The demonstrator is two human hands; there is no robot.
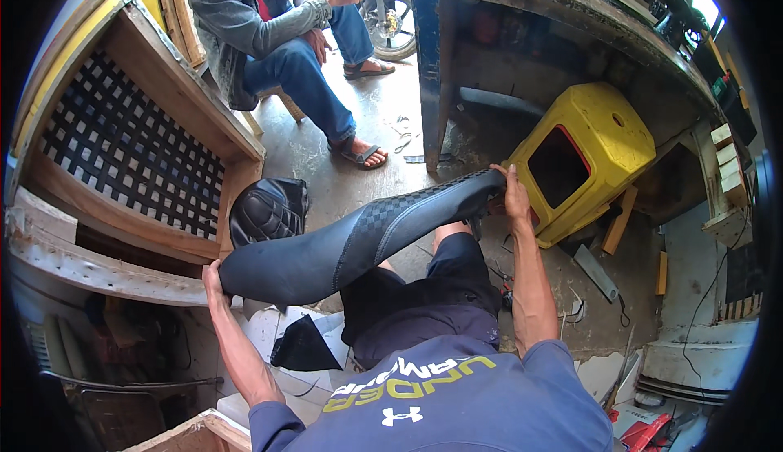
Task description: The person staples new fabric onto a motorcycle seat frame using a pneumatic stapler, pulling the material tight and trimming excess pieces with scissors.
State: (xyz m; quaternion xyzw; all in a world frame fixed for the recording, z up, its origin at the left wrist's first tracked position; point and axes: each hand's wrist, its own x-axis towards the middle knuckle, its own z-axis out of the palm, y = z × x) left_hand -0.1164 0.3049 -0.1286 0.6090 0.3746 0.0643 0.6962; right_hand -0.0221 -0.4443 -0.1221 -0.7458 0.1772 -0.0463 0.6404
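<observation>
A long black motorcycle seat spans the space above my lap, held up at both ends. Its cover has a checkered panel and pale stitching lines. My left hand grips the wide, rounded left end. At the narrow, raised right end, my right hand is closed round the tip, the thumb on top. The seat's underside is mostly turned out of sight. Just behind its left half sits a shiny black padded seat on the floor. A black scrap of material lies below, near my left forearm.
A wooden frame with woven black webbing stands at the left. On the right, a yellow plastic stool lies tipped under a worn workbench. Another person sits at the back, near a motorcycle wheel. A metal blade-like strip rests on the floor.
</observation>
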